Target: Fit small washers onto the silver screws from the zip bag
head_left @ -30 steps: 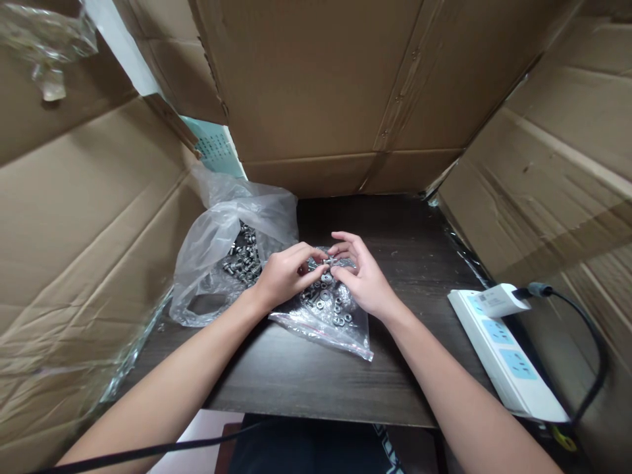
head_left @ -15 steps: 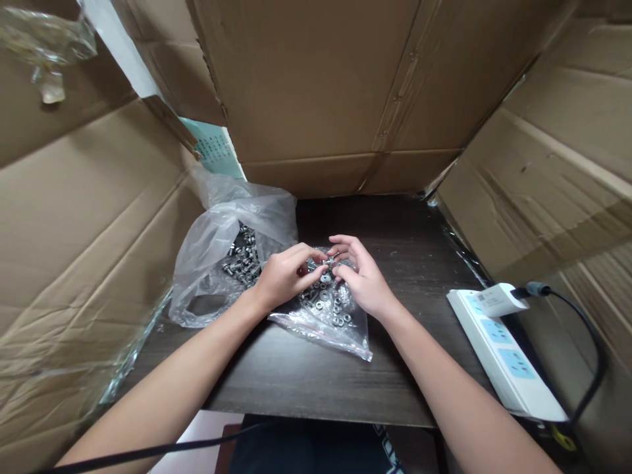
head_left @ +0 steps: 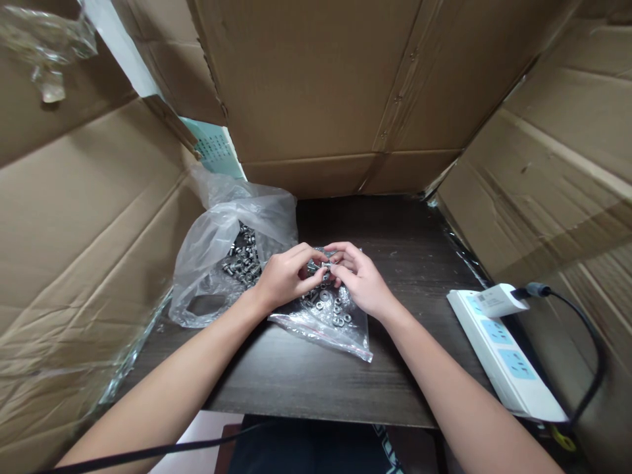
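My left hand (head_left: 285, 276) and my right hand (head_left: 359, 280) meet fingertip to fingertip over a small clear zip bag (head_left: 332, 320) of metal nuts and washers on a dark wooden table (head_left: 316, 382). Both hands pinch one small metal screw (head_left: 323, 265) between them. The fingers of each hand are curled in. Left of my left hand lies a large clear plastic bag (head_left: 217, 263) that holds a heap of metal screws (head_left: 241, 260).
Cardboard walls (head_left: 336, 85) stand behind and to both sides of the table. A white power strip (head_left: 503, 352) with a plugged-in black cable (head_left: 587, 342) lies at the right edge. A black cable (head_left: 148, 451) runs below the front edge.
My right hand's fingers have curled in closer to my left hand around the small metal part. Both hands stay over the zip bag.
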{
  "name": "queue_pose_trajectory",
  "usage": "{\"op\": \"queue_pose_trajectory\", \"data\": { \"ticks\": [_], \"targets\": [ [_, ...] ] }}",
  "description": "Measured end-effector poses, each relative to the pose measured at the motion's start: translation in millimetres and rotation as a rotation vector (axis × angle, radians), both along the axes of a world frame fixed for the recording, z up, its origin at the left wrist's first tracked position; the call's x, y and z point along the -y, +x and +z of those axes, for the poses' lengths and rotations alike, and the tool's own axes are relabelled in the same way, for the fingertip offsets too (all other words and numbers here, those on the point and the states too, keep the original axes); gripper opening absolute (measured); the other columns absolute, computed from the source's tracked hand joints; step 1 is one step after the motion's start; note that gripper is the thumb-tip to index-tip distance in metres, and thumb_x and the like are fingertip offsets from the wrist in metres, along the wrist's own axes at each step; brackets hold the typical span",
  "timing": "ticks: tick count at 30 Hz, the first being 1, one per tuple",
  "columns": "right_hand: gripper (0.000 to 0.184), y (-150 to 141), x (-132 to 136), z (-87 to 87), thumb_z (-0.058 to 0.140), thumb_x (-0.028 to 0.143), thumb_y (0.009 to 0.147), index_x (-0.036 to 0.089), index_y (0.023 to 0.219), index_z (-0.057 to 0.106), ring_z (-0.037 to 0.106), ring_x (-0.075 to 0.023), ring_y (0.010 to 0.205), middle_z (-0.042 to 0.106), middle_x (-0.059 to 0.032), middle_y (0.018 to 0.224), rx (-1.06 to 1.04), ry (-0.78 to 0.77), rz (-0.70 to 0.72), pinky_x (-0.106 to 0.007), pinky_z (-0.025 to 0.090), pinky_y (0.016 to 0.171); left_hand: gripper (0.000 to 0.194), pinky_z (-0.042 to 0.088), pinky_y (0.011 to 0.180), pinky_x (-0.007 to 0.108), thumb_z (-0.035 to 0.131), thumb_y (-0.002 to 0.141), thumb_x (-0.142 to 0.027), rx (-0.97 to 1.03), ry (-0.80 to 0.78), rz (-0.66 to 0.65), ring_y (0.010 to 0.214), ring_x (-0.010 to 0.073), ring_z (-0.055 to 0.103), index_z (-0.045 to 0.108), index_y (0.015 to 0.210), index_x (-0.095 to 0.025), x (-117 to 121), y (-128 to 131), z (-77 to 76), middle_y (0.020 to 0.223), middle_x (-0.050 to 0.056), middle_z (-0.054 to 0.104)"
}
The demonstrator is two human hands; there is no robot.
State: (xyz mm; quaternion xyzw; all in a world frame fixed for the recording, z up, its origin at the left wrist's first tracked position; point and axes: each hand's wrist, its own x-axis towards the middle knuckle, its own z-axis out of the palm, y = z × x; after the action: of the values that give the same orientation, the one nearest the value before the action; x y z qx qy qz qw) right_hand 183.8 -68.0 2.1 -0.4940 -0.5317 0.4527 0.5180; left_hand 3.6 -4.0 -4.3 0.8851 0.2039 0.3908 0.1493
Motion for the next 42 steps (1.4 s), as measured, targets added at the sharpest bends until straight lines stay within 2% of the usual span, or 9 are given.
{"op": "queue_pose_trajectory", "data": {
  "ticks": [8,14,20,24,26,29,31,35,42],
  "targets": [
    [0.029,-1.1,1.5,6.9,0.067,0.026,0.08,0.022,0.108,0.062,0.064,-0.0186,0.086,0.065,-0.006,0.105,-0.074,-0.041,0.049,-0.032,0.057,0.066,0.012,0.046,0.058,0.019,0.065,0.093,-0.022,0.019,0.027,0.009,0.058,0.0056,0.056,0.068,0.102,-0.016,-0.2,-0.2,-0.8,0.091,0.003,0.067],
    [0.036,1.0,0.3,4.6,0.078,0.028,0.075,0.022,0.106,0.062,0.066,-0.0188,0.089,0.068,-0.0051,0.101,-0.124,-0.004,0.053,-0.034,0.06,0.075,0.011,0.047,0.058,0.019,0.065,0.091,-0.021,0.005,0.023,0.029,0.058,0.0056,0.058,0.067,0.101,-0.017,-0.8,-0.7,-1.5,0.095,0.003,0.069],
    [0.028,-1.6,1.1,3.1,0.058,0.044,0.093,0.019,0.103,0.064,0.061,-0.0149,0.062,0.062,0.0007,0.068,0.023,-0.074,0.009,-0.032,0.055,0.062,0.007,0.045,0.056,0.019,0.066,0.089,-0.021,0.014,0.037,0.032,0.057,0.0061,0.057,0.067,0.095,-0.016,-0.3,-0.8,-0.4,0.089,0.001,0.069],
    [0.033,-2.0,2.1,6.6,0.071,0.038,0.082,0.021,0.109,0.062,0.067,-0.0178,0.08,0.066,-0.0042,0.098,-0.057,-0.074,0.051,-0.032,0.058,0.064,0.009,0.046,0.057,0.018,0.066,0.09,-0.021,0.009,0.025,0.012,0.059,0.0061,0.058,0.067,0.098,-0.016,0.2,-1.0,-0.2,0.091,0.002,0.069],
    [0.033,-1.3,2.0,6.6,0.071,0.036,0.082,0.021,0.109,0.061,0.066,-0.0161,0.073,0.066,-0.002,0.09,-0.053,-0.058,0.048,-0.031,0.057,0.064,0.009,0.046,0.057,0.018,0.066,0.09,-0.021,0.004,0.023,0.008,0.059,0.0062,0.058,0.067,0.098,-0.016,0.5,-0.7,-0.2,0.09,0.002,0.068],
    [0.026,-0.4,1.5,4.9,0.056,0.043,0.093,0.02,0.103,0.063,0.057,-0.0132,0.053,0.058,0.0031,0.063,0.02,-0.083,-0.008,-0.03,0.051,0.057,0.008,0.046,0.057,0.019,0.065,0.09,-0.021,0.017,0.026,0.007,0.057,0.0062,0.057,0.067,0.097,-0.016,0.7,0.1,-0.2,0.089,0.002,0.069],
    [0.026,-0.1,1.4,5.1,0.055,0.043,0.094,0.02,0.103,0.064,0.059,-0.0138,0.057,0.061,0.0011,0.07,0.011,-0.104,-0.029,-0.029,0.05,0.055,0.008,0.046,0.056,0.019,0.065,0.09,-0.021,0.03,0.032,0.009,0.056,0.0061,0.057,0.067,0.096,-0.015,0.4,0.3,-0.5,0.089,0.003,0.069],
    [0.033,0.0,2.1,9.0,0.071,0.033,0.081,0.022,0.11,0.061,0.067,-0.0169,0.075,0.064,-0.003,0.098,-0.082,-0.101,0.054,-0.029,0.054,0.057,0.01,0.047,0.056,0.019,0.065,0.09,-0.023,0.033,0.041,0.006,0.057,0.0067,0.057,0.067,0.095,-0.015,-0.1,-0.2,-1.1,0.087,0.003,0.069],
    [0.025,-1.5,2.2,5.3,0.053,0.039,0.093,0.019,0.104,0.062,0.056,-0.0123,0.049,0.058,0.0036,0.062,-0.008,-0.144,0.064,-0.028,0.048,0.052,0.011,0.047,0.056,0.019,0.065,0.091,-0.026,-0.001,0.062,-0.012,0.056,0.0062,0.057,0.068,0.093,-0.015,1.2,0.5,0.1,0.085,0.002,0.068]
  ]
}}
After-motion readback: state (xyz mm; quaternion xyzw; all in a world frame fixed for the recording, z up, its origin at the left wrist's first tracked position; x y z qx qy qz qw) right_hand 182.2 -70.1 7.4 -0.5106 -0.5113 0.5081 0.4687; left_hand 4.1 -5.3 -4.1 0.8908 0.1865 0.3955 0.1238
